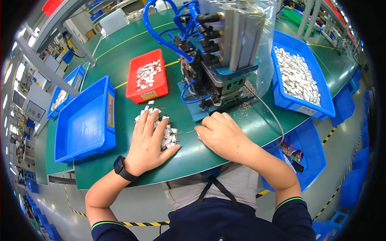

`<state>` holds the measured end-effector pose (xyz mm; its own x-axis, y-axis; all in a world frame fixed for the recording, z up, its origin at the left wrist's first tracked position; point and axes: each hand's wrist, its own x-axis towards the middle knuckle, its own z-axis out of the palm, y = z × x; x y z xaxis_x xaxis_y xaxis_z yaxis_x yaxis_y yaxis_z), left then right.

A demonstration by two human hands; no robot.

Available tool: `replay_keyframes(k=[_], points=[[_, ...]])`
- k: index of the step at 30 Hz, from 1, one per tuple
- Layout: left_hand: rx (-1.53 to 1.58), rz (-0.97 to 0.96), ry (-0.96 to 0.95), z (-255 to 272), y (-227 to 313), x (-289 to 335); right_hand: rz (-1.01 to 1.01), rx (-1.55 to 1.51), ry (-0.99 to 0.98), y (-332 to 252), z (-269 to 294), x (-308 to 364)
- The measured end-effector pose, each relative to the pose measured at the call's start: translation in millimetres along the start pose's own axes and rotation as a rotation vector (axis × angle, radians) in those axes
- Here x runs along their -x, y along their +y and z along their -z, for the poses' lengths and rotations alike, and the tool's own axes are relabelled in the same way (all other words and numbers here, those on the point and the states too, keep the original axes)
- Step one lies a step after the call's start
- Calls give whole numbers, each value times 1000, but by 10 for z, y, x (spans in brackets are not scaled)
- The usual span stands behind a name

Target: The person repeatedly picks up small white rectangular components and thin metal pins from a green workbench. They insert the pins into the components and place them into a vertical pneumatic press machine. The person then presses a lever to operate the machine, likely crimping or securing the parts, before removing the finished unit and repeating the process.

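Observation:
My left hand lies with its fingers spread over a pile of small white block-shaped parts with thin metal leads, on the green tabletop. Some of the pile is hidden under the palm. Close to the table's front edge, my right hand is closed, its fingertips pinching a small white part whose thin lead points left toward the pile. Most of that part is covered by the fingers. Just beyond my right hand stands a bench machine with black fittings, blue air hoses and a metal block.
A red bin of white parts stands behind the pile. Left of it is an empty blue bin; at the right, a blue bin is full of white parts. A grey cable and scattered scraps lie beside the machine.

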<state>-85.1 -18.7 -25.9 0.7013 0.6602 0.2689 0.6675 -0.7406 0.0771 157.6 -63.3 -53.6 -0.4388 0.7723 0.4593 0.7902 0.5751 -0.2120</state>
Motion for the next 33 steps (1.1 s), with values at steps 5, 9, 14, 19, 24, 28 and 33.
replay_keyframes(k=[5, 9, 14, 19, 24, 28, 33], points=[[216, -91, -45, -166, -19, 56, -75, -137, -117, 11, 36, -55], [323, -176, -47, -191, 60, -1, -129, -285, -211, 19, 80, -21], [331, -239, -45, -229, 92, 11, -181, -325, -209, -36, 129, 27], [162, -19, -2, -86, -76, 23, -206, -411, -65, -26, 203, 151], [41, 186, 52, -278, -338, -66, -107, -336, 356, 49, 58, 228], [66, 127, 50, -356, -376, -222, -73, -277, 475, 36, 40, 202], [348, -93, -42, -302, -291, -284, -153, -347, 490, 82, 12, 267]])
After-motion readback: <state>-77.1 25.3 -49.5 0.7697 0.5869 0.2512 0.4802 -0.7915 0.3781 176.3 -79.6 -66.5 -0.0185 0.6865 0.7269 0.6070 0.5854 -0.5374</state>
